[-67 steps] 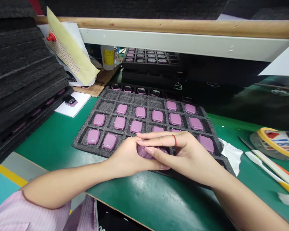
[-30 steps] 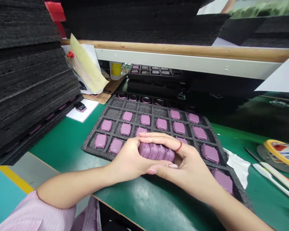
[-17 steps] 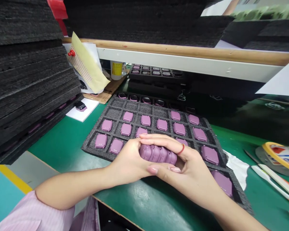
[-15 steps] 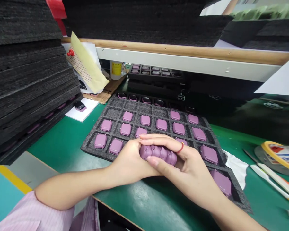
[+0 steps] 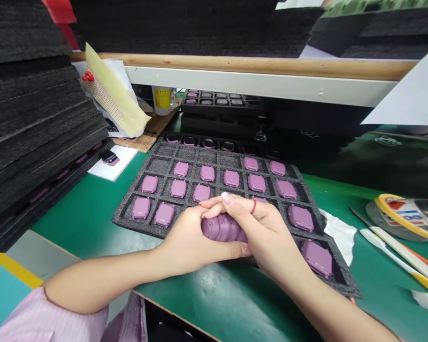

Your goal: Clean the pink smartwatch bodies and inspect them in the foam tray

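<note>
Here, left grip (image 5: 189,235) and right grip (image 5: 269,230) clamped round purple cases (image 5: 218,229), label (image 5: 405,212) reading "18"

The left hand (image 5: 189,239) and right hand (image 5: 270,234) clasp purple cases (image 5: 221,229), seemingly four, at a foam tray (image 5: 159,166).

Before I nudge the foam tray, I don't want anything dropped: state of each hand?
Left hand: closed, holding a row of purple watch cases.
Right hand: closed around the same row, from the other side.
</note>
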